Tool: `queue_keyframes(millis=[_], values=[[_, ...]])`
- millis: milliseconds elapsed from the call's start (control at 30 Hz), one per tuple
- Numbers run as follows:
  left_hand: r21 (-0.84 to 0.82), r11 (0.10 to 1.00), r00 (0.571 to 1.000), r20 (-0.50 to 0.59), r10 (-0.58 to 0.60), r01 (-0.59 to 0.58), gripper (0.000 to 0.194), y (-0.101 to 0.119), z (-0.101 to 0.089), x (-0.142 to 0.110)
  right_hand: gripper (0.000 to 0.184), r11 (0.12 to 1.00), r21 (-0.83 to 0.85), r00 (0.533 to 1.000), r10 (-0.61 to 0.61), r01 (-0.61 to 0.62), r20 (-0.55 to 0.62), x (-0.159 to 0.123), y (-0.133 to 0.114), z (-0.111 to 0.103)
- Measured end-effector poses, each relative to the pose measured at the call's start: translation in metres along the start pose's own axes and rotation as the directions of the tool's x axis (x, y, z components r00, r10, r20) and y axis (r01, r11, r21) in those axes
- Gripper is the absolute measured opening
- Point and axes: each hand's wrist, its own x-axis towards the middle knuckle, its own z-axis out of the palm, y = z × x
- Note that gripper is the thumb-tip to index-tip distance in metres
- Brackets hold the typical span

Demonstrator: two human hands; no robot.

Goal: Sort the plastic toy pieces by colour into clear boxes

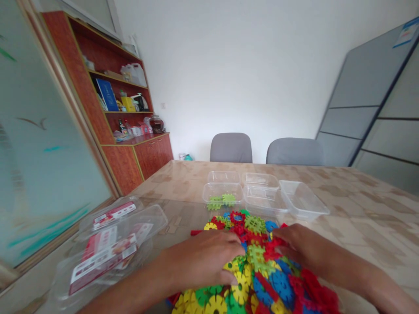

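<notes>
A heap of plastic building pieces in red, yellow, blue and green lies on the table below both hands. My left hand (209, 253) is over its left side, thumb apart from the stretched fingers, near a yellow notched disc (240, 288). My right hand (297, 244) reaches in from the right, its fingers closed about a red toothed piece (272, 249); its fingertips are partly hidden. Between the hands lie light-green square toothed pieces (258, 258). Behind the heap, a clear plastic container (209, 188) has two light-green square pieces (228, 199) in it.
More clear containers (303, 198) stand beside and behind that one. On the left lie clear lids (157, 216) with printed cards (103, 264). Two grey chairs (231, 148) stand beyond the table (353, 205), and a wooden cabinet (121, 163) is at the back left.
</notes>
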Motion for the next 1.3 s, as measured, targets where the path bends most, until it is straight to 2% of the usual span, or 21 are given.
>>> queue_keyframes(millis=[133, 233, 400, 500, 567, 700, 900, 967, 1033, 1133, 1300], values=[[0.020, 0.997, 0.994, -0.085, -0.068, 0.070, 0.040, -0.018, -0.002, 0.006, 0.027, 0.995, -0.066, 0.997, 0.078, -0.077, 0.006, -0.006, 0.012, -0.010], [-0.018, 0.997, 0.984, -0.162, -0.078, 0.076, 0.043, -0.032, 0.006, 0.018, 0.022, 0.993, -0.064, 0.993, 0.106, -0.103, 0.053, -0.009, 0.011, -0.016], [-0.060, 0.998, 0.973, -0.231, -0.029, 0.015, 0.044, -0.038, 0.035, 0.038, 0.022, 1.000, 0.022, 0.989, 0.010, -0.013, 0.147, -0.005, 0.005, -0.011], [-0.054, 0.999, 0.974, -0.228, -0.011, -0.001, 0.031, -0.037, 0.042, 0.043, 0.018, 1.000, -0.019, 0.994, 0.026, -0.024, 0.106, -0.001, 0.010, -0.003], [-0.061, 0.998, 0.972, -0.233, -0.022, 0.008, 0.029, -0.036, 0.040, 0.042, 0.013, 0.995, -0.087, 0.996, 0.056, -0.050, 0.065, 0.001, 0.016, 0.001], [-0.116, 0.993, 0.963, -0.269, -0.007, -0.025, 0.044, -0.037, 0.031, 0.038, 0.010, 0.984, -0.167, 0.997, 0.073, -0.068, 0.020, 0.003, 0.027, 0.006], [-0.220, 0.972, 0.951, -0.308, 0.007, -0.079, 0.069, -0.038, 0.022, 0.034, 0.016, 0.997, -0.079, 0.999, 0.002, 0.002, 0.042, 0.005, 0.026, 0.005], [-0.248, 0.967, 0.958, -0.285, -0.014, -0.060, 0.065, -0.036, 0.020, 0.033, 0.018, 1.000, -0.010, 0.998, -0.022, 0.022, 0.055, 0.006, 0.023, 0.003], [-0.262, 0.964, 0.970, -0.242, -0.027, -0.038, 0.053, -0.035, 0.018, 0.034, 0.019, 0.997, 0.057, 0.997, -0.056, 0.053, 0.058, 0.007, 0.021, 0.001], [-0.233, 0.971, 0.979, -0.202, 0.011, -0.058, 0.040, -0.034, 0.017, 0.034, 0.020, 0.993, 0.085, 0.996, -0.085, 0.082, 0.037, 0.009, 0.017, -0.002], [-0.148, 0.988, 0.965, -0.263, -0.001, -0.039, 0.034, -0.036, 0.017, 0.033, 0.018, 0.999, 0.009, 0.999, -0.048, 0.048, 0.009, 0.009, 0.017, -0.007]])
